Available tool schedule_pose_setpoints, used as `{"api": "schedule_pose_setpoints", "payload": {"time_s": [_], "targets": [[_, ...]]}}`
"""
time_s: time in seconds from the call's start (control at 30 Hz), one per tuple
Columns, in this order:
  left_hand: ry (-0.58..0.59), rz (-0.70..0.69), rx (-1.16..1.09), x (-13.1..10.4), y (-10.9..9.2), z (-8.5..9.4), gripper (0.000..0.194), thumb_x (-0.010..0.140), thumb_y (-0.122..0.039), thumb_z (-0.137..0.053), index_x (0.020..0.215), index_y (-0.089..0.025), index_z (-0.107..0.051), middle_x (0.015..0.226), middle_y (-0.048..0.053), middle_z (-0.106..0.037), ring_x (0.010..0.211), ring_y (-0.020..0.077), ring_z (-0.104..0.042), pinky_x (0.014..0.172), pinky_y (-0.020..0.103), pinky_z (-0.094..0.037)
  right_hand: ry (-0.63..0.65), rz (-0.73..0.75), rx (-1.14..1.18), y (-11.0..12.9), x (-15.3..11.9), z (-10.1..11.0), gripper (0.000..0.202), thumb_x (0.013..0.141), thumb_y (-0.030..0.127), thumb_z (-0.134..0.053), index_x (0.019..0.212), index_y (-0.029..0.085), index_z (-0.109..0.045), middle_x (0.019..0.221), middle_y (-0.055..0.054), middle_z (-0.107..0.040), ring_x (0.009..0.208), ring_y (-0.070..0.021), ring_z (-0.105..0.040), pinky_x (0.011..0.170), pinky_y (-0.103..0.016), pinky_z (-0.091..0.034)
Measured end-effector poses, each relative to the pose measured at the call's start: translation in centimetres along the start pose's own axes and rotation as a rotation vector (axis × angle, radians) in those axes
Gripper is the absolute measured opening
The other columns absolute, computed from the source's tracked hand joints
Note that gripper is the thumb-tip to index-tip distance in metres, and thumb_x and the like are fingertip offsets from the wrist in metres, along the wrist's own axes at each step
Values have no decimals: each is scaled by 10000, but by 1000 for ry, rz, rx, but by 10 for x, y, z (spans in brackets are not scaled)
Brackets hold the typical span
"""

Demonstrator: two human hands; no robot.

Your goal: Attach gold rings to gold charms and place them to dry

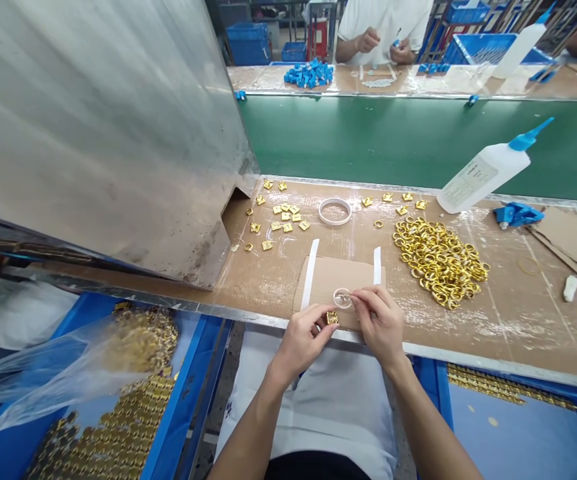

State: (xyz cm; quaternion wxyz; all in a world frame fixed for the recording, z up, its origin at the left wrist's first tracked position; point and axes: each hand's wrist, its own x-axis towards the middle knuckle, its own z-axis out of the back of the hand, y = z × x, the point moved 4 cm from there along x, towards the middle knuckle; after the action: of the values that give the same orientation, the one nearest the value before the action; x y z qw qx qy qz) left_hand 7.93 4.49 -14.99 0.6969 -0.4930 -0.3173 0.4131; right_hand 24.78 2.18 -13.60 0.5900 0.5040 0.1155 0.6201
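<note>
In my left hand (308, 337), a small square gold-coloured piece (332, 318) is pinched between thumb and fingertips at the bench's front edge. My right hand (381, 320) has its thumb and fingers pressed together around something thin that I cannot make out. Its fingertips are at the rim of a small clear round dish (339, 293). Beneath the dish lies a cardboard sheet (346, 268) with white tape strips (310, 270) at its sides. To the right of it is a heap of gold rings (438, 260). Several gold square pieces (287, 217) lie scattered to the left.
A white tape roll (335, 212) and a blue-tipped bottle (483, 175) stand farther back. A large metal housing (118, 127) blocks the left. Blue trays (178, 380) of gold parts flank my lap. Across the green belt (393, 133), a person (383, 33) handles blue pieces.
</note>
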Motion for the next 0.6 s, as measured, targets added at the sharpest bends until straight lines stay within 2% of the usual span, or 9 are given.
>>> {"api": "schedule_pose_setpoints", "payload": {"time_s": [0.1, 0.3, 0.5, 0.6], "targets": [[-3, -3, 2, 0, -1, 0, 244, 879, -182, -632, 1097, -161, -738, 814, 31, -680, 630, 121, -570, 537, 190, -474, 4, -63, 44, -2, -1, 0, 173, 989, 234, -581, 886, 222, -720, 832, -48, -682, 724, -186, -667, 624, -295, -572], [-8, -39, 44, 0, -2, 2, 236, 903, -193, -626, 1111, -153, -731, 796, 25, -673, 607, 122, -540, 548, 213, -437, -54, -261, 246, -5, -6, -1, 242, 984, 386, -614, 854, 210, -717, 836, -48, -670, 568, -140, -619, 413, -229, -527], [-13, -33, 89, 1, -5, 1, 222, 895, -170, -638, 1096, -148, -728, 780, 15, -671, 607, 124, -551, 562, 220, -428, -141, -365, 388, -5, -10, -2, 287, 962, 469, -658, 897, 197, -720, 724, -34, -727, 489, -134, -627, 431, -233, -558], [-20, -30, 108, 1, -6, 0, 205, 884, -154, -649, 1072, -153, -729, 755, 5, -666, 626, 129, -570, 585, 220, -441, -188, -373, 437, -4, -12, -1, 304, 954, 482, -674, 886, 188, -712, 756, -51, -756, 476, -123, -622, 422, -223, -543]]}}
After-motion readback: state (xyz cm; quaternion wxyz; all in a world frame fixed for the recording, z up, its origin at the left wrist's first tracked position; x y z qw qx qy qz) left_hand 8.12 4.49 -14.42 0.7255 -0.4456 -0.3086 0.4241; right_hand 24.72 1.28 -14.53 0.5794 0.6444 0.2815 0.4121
